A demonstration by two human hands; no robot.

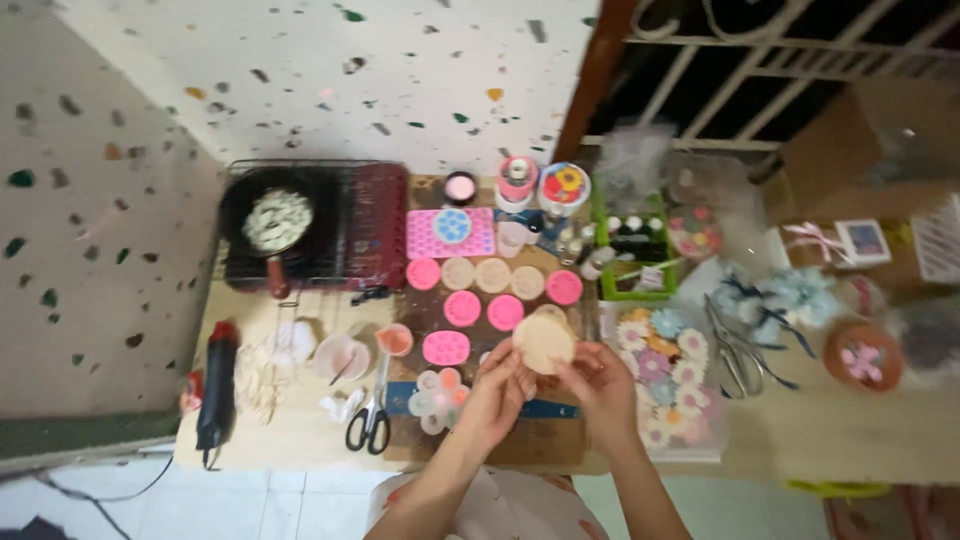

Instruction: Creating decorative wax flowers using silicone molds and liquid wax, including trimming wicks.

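Note:
My left hand [497, 385] and my right hand [600, 375] both grip a round cream-coloured mould [544, 341], held just above the table. Beneath and behind it lie several round pink and cream moulds [492, 276] in rows on a brown work mat [530, 440]. A pink oval mould [446, 348] and a clear flower-shaped mould [438, 398] lie just left of my left hand.
A black pan [275, 220] sits on a dark red portable stove [355, 235] at the back left. Black-handled scissors [371, 420], a black heat tool [217, 385], small cups [342, 358], a tray of pastel flower shapes [665, 375], metal scissors [735, 350] and a green basket of bottles [632, 255] surround the mat.

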